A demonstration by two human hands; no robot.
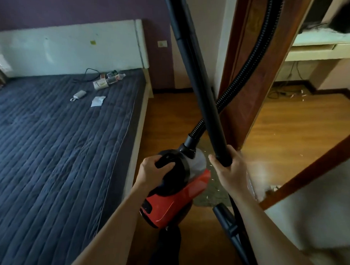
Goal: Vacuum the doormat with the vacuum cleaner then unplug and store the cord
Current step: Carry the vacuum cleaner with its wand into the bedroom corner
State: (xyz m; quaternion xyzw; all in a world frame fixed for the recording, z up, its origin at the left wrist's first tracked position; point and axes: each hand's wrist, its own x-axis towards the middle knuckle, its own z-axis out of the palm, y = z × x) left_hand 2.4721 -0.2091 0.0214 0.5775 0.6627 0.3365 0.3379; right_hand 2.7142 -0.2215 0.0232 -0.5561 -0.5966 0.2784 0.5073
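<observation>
1. Now the left hand (155,168) is closed around the black carry handle on top of the red and black plastic canister vacuum cleaner (173,201), at the lower middle of the frame. It seems to lift the body, probably to bring it closer to the work.
2. The right hand (229,172) grips the lower end of the long black rigid wand (199,89), which points up to the top of the frame, I think so that it does not drag.
3. The black ribbed hose (252,55) goes up from the body and crosses behind the wand.
4. The grey doormat (213,191), with small white bits on it, lies on the wooden floor just under the cleaner, beside the brown wooden door frame (249,95).
5. I judge that the vacuuming is not yet begun. The cord and plug I cannot see.
</observation>
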